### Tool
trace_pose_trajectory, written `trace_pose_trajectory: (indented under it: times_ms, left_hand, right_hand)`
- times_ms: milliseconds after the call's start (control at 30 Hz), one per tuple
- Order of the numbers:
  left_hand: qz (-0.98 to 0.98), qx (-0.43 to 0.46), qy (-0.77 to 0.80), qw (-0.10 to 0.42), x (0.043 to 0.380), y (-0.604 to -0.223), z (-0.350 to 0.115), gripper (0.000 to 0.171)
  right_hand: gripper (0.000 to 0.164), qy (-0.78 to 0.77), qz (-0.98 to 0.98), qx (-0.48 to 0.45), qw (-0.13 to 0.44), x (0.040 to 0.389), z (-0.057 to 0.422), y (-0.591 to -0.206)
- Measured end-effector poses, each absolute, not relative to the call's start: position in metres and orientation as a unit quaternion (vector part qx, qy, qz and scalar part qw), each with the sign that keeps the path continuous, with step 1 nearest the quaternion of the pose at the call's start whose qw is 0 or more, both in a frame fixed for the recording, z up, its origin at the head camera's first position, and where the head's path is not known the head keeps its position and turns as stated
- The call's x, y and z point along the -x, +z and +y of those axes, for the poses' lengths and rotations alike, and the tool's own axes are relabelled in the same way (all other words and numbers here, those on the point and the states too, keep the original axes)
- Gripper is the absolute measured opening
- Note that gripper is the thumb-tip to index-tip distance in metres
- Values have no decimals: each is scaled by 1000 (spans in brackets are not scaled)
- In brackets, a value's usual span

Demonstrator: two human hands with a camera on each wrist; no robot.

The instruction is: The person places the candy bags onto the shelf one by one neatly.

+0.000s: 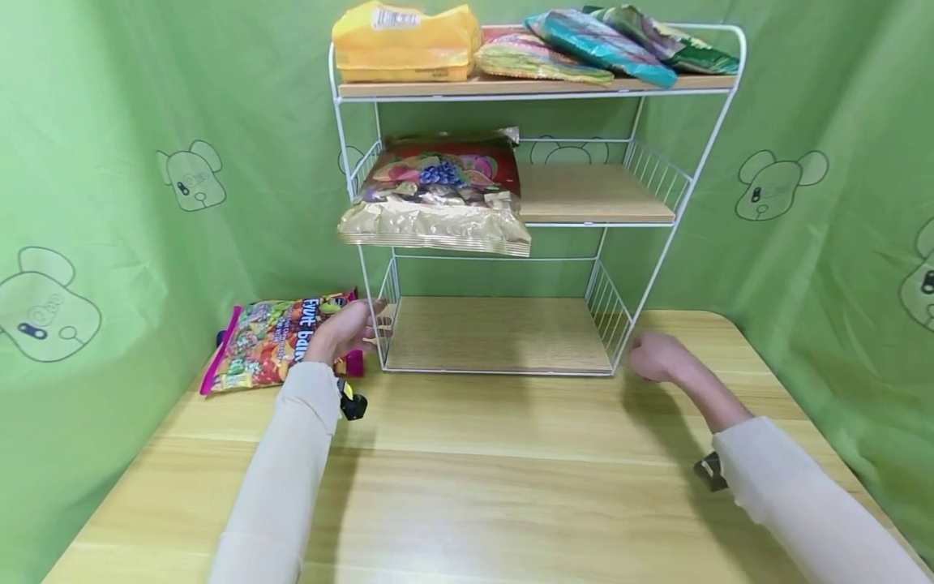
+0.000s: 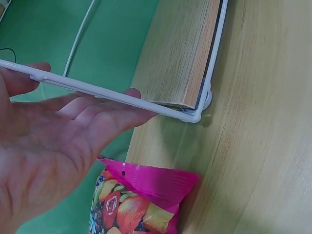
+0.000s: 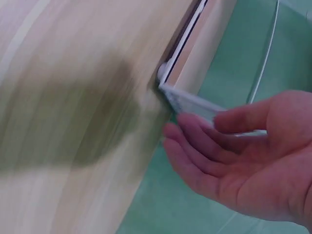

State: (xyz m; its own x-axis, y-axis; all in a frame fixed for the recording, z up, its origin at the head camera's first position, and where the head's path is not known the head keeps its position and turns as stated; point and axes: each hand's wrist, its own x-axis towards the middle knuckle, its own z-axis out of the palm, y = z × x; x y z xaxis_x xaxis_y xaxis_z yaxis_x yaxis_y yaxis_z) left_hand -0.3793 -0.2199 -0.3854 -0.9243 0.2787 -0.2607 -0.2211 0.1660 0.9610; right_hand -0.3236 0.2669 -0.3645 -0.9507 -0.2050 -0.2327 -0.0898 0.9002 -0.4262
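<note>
In the head view a white wire shelf rack with wooden boards stands on the table. My left hand is at its lower left post, palm turned up in the left wrist view. The fingers extend nearly straight behind the white post, overlapping it. Beside that hand lies a fruit candy bag with pink ends. My right hand is just outside the lower right post, its fingers loosely curled. The lower corner of the rack shows beyond those fingertips.
A gold-and-red candy bag overhangs the middle shelf's front at left. On the top shelf lie a yellow package, a teal bag and other bags. Green cloth surrounds the wooden table.
</note>
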Motion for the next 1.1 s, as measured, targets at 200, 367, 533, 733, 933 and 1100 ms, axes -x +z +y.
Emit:
trace_pose_trajectory:
  times_ms: [200,367,533,733,933,1100]
  left_hand:
    - [738,-21,645,194,380,-386,-221,61]
    - [737,-22,647,196,381,-387,-222,61]
    - [737,-24,647,197,383,-388,-223,61]
    - [736,-23,648,195,382,-388,-224,61]
    - [734,-24,651,194,381,-387,-222,61]
    - [728,-24,657,195,380,-387,-221,58]
  right_hand:
    - [56,-446,887,14,122,344,289,-368]
    - [71,-554,820,4,144,355,288,-369]
    - [78,-611,768,6,194,361,286,-370]
    - [60,-654,719,3,235,368,287,-369]
    - [42,-659,712,-3,244,370,290,-368]
    - [68,-642,726,12,246,369,289,-371]
